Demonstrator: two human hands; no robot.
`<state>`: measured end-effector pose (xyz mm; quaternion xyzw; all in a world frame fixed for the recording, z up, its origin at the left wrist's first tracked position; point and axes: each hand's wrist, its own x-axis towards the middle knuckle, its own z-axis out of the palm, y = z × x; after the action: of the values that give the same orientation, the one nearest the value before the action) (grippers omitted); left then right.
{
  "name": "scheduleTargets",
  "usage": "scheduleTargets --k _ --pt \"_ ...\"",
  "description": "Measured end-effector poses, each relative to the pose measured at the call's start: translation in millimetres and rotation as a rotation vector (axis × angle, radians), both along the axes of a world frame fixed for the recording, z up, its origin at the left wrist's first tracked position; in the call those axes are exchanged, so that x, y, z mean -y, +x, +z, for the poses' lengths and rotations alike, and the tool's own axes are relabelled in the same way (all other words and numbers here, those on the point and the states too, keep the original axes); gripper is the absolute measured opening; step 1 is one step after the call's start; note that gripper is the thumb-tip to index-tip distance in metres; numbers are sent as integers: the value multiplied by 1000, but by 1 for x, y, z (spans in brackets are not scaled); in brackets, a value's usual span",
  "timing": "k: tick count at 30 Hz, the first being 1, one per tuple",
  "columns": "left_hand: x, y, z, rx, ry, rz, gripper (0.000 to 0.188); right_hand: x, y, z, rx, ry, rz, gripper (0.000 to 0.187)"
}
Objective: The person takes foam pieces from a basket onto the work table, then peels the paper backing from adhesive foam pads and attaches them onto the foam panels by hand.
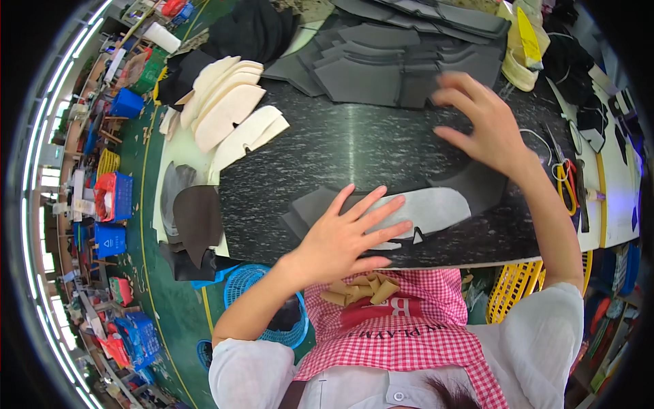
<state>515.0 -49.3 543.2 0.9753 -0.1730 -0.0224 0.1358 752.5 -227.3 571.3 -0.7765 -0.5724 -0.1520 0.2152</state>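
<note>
On the black speckled tabletop (293, 157), my left hand (351, 235) lies with fingers spread across a light grey rounded piece (446, 204) with a small notch in its lower edge. Dark grey sheet pieces (480, 184) lie beneath and around it, poking out on both sides. My right hand (480, 119) hovers at the right, fingers curved and apart, holding nothing. Its fingertips are near the right end of a fanned stack of dark grey cut pieces (368, 75); whether they touch the stack I cannot tell.
Cream notched pieces (228, 102) are fanned at the left, above a dark brown piece (197, 218). Yellow-handled scissors (564, 183) lie at the right edge. Below the table are a blue basket (238, 279) and a yellow basket (511, 286). Tan curled scraps (361, 290) rest on my checked apron.
</note>
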Motion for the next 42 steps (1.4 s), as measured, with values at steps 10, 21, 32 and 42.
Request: scheduleTargets --k 10,21,32,42 --pt "-169 27 -14 444 101 663 38 -23 5 20 -64 167 122 39" --pt "-34 8 41 860 244 139 28 0 -126 8 -1033 189 261 41" --pt "7 -27 64 164 -904 60 37 -8 -170 18 -1341 284 522 16" --pt "10 -26 38 26 -2580 263 17 16 -178 -16 -1690 645 378 19"
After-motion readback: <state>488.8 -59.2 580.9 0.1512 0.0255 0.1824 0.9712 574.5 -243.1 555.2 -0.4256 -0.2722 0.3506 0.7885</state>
